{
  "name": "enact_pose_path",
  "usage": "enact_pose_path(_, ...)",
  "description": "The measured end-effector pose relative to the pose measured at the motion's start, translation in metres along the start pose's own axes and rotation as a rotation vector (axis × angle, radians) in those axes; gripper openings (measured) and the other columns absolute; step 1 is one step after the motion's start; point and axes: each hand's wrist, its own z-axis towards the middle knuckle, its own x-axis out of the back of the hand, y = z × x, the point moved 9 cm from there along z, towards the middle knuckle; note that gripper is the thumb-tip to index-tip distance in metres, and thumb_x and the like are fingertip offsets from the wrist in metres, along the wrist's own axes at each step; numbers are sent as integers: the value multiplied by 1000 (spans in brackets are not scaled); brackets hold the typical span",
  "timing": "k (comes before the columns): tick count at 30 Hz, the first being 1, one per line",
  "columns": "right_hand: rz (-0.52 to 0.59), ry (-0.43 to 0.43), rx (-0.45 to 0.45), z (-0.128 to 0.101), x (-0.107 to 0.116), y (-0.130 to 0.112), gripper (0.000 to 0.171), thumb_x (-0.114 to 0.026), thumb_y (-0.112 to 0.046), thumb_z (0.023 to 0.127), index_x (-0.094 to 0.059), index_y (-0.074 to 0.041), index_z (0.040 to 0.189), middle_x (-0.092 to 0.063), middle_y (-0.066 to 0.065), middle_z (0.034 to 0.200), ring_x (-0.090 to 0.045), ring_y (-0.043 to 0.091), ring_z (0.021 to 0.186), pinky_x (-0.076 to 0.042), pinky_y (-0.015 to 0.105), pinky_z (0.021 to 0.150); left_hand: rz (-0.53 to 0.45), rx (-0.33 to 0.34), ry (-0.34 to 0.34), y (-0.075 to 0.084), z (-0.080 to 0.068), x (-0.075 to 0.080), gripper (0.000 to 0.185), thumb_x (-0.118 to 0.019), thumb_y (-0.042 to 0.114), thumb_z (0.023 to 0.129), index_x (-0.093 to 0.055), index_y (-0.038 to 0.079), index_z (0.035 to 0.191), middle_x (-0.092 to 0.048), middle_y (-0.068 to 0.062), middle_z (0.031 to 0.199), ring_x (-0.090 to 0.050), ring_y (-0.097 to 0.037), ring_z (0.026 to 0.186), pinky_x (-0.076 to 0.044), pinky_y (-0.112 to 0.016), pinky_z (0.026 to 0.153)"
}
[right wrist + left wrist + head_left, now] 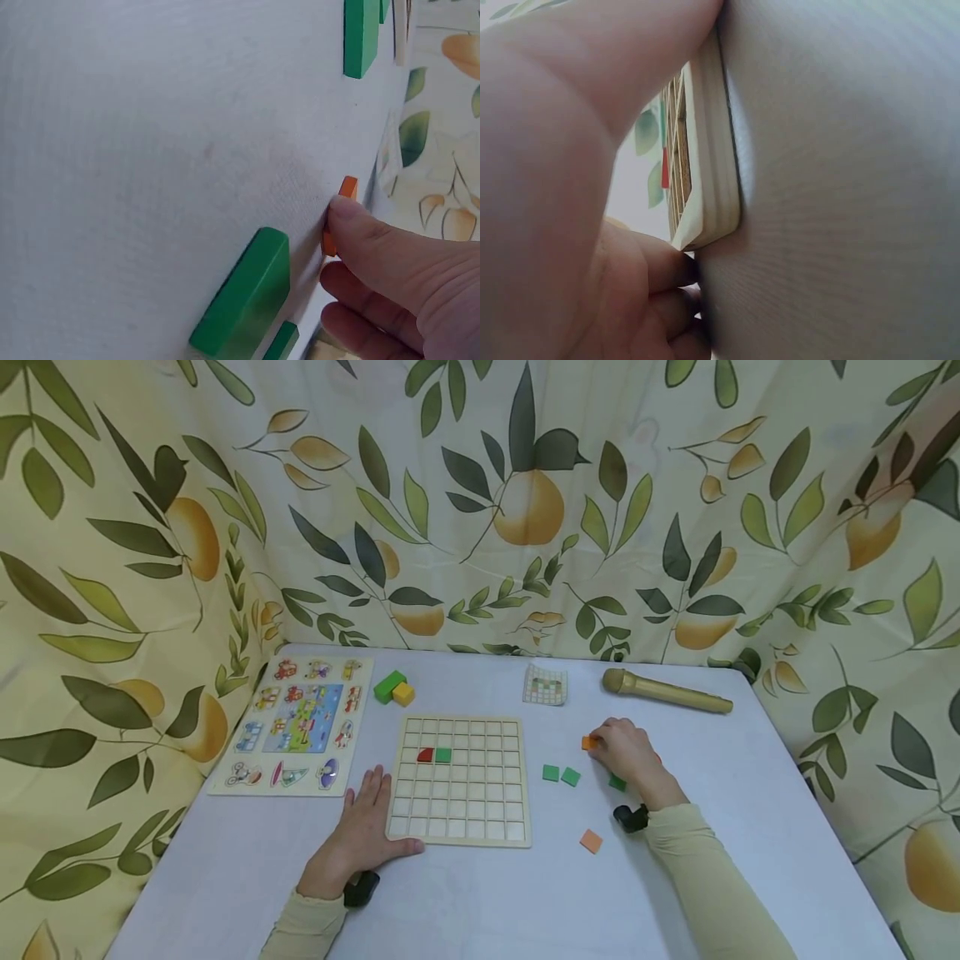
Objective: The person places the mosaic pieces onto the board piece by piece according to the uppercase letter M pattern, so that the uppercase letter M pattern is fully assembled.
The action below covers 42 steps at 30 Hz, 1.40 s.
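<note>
Right hand (628, 753): we are pinching a small orange tile (588, 742) at our fingertips (352, 225), with the tile touching the counter (750, 793) (the wrist view shows it tipped up on its edge).
Left hand (365, 827): we are laying it flat on the counter, fingers straight, thumb pressing against the lower left edge of the wooden grid board (459, 781); it is holding nothing.
Grid board: it is lying in front of us, carrying a red piece (425, 755) and a green piece (443, 755) side by side in its second row.
Loose tiles: we are seeing two green tiles (561, 774) just left of the right hand, another green one (617, 782) partly under it, and a second orange tile (591, 841) nearer us.
Far side: a picture puzzle (300, 722), green and yellow blocks (394, 687), a pattern card (545, 685) and a gold microphone (663, 690) are lying there.
</note>
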Motion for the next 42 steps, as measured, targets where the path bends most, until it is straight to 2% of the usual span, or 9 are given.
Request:
enact_pose_path(4,-9,24,6,-1,1,0,21,-78,-11,83,-74,1,99,-65,14,95,-59,38,93,-49,54,75,7,-8,8,1,0,0,125,-76,66,69,-19,-10,150,-9,-26,159,-3,-38,146,-6,-61,112)
enact_pose_path(10,1,33,4,1,1,-2,23,-77,-13,85,-72,2,102,-67,15,97,-59,37,92,-49,52,76,13,-10,9,3,0,1,124,-76,67,69,-21,-10,150,-11,-26,158,-4,-39,146,-6,-61,112)
enact_pose_path(19,86,40,4,8,3,-26,24,-74,-12,87,-72,2,107,-70,14,103,-60,35,99,-45,52,86,4,-13,14,3,1,1,125,-75,68,69,-21,-11,150,-11,-27,158,-4,-39,146,-7,-62,111)
enact_pose_path(25,133,7,36,22,-4,-56,26,-74,-18,89,-73,-1,108,-71,10,102,-60,30,100,-45,48,89,6,-2,6,3,0,1,125,-77,66,69,-20,-10,150,-10,-26,158,-3,-39,146,-6,-61,112)
enact_pose_path(31,121,12,129,33,-9,-98,25,-75,-22,88,-75,-4,104,-71,6,97,-62,27,94,-48,45,83,9,11,-18,2,0,0,126,-75,67,70,-17,-8,152,-7,-24,159,0,-37,146,-4,-59,112)
enact_pose_path(42,123,-7,309,45,-30,-166,21,-73,-24,90,-75,-6,102,-71,3,96,-62,23,89,-49,40,79,0,3,-6,2,0,2,124,-76,66,70,-19,-8,151,-9,-25,159,-2,-38,146,-4,-60,112)
